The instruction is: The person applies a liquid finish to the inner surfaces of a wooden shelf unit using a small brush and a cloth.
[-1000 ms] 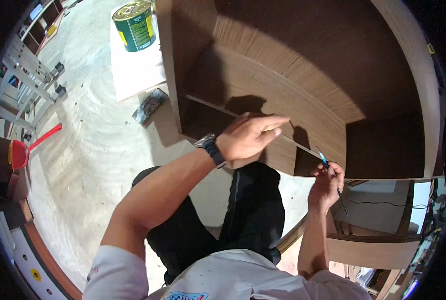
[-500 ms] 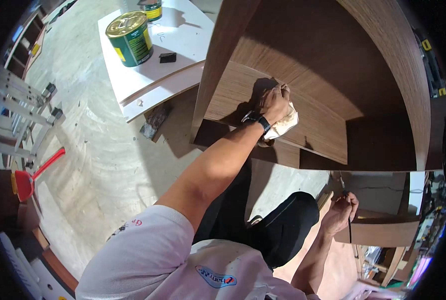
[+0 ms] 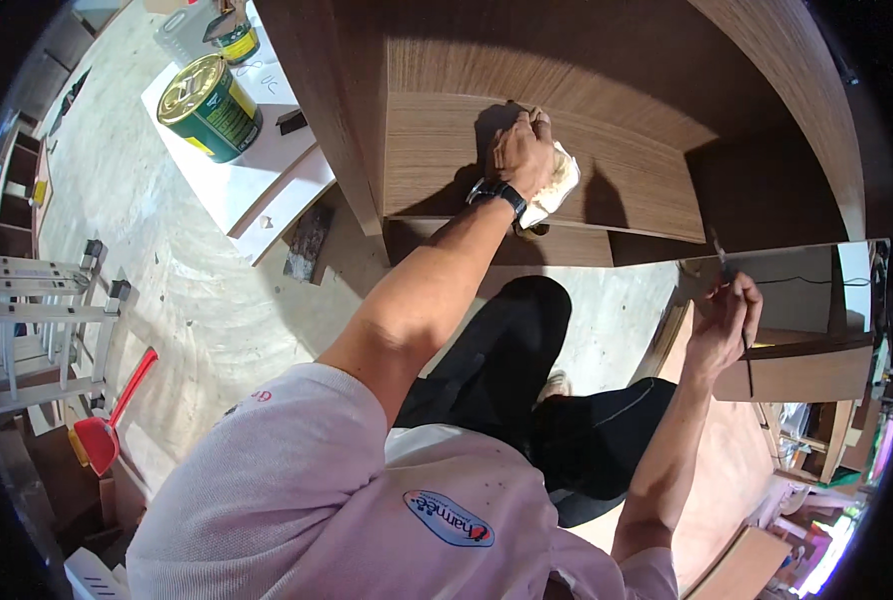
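On the wood-grain cabinet panel [image 3: 587, 170], a pale cloth [image 3: 559, 180] lies bunched under the left hand [image 3: 522, 155], which clenches it flat against the board. Rubbing well likely needs even pressure along the grain. The right hand [image 3: 727, 320] pinches a thin blade-like tool [image 3: 717, 245] near the panel's lower edge, well apart.

Open concrete floor [image 3: 197, 290] at centre left gives free passage, bounded upper left by a white board [image 3: 257, 180] carrying a green can [image 3: 207, 108], and above by the wooden cabinet [image 3: 567, 170].
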`<state>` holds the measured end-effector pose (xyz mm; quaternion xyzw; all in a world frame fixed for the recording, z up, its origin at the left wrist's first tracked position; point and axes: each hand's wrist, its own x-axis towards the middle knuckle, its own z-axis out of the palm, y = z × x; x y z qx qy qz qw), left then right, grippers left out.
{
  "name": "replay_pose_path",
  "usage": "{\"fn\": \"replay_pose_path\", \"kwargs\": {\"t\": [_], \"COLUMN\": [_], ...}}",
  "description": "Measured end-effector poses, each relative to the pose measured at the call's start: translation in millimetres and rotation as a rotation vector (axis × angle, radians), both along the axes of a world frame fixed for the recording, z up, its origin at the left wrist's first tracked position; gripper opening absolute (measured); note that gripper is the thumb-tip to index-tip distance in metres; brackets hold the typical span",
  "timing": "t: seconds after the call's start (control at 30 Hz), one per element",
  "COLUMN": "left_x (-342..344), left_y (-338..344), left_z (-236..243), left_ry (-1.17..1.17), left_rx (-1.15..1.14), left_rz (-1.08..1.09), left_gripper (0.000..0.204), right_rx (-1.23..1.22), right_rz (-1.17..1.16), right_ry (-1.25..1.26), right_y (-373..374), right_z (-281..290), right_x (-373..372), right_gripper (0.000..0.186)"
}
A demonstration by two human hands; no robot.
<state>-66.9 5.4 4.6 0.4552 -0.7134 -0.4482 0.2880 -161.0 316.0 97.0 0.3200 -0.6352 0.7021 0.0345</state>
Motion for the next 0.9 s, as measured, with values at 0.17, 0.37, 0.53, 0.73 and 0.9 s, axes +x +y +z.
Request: {"fn": "replay_pose_path", "kwargs": {"t": [0.17,0.37,0.53,0.73,0.9], "left_x": [4,-5,0,3,17], "left_y": [-6,-7,-18,-35,-35], "left_z": [-3,-14,-33,-29,-21], "left_ry": [-0.002,0.093,0.299,0.217,-0.004], "left_rx": [-0.021,-0.041,0.248,0.150,-0.001], "left_rz": [0.001,-0.049,-0.182,-0.205,-0.214], "left_gripper": [0.055,0.041,0.030,0.044,0.047], "right_rx": [-0.046,-0.219,-0.302,-0.236,-0.214], "right_rz": [-0.048,-0.113,-0.141,-0.143,-0.235], "right_ry": [-0.017,-0.308,-0.379,-0.415,-0.438], "right_y": [2,47,39,37,44], "right_z": [-6,-82,-73,-81,-72], "right_x": [-37,-49,-57,-60,-59], "right_gripper": [0.016,0.013,0.014,0.012,0.011]}}
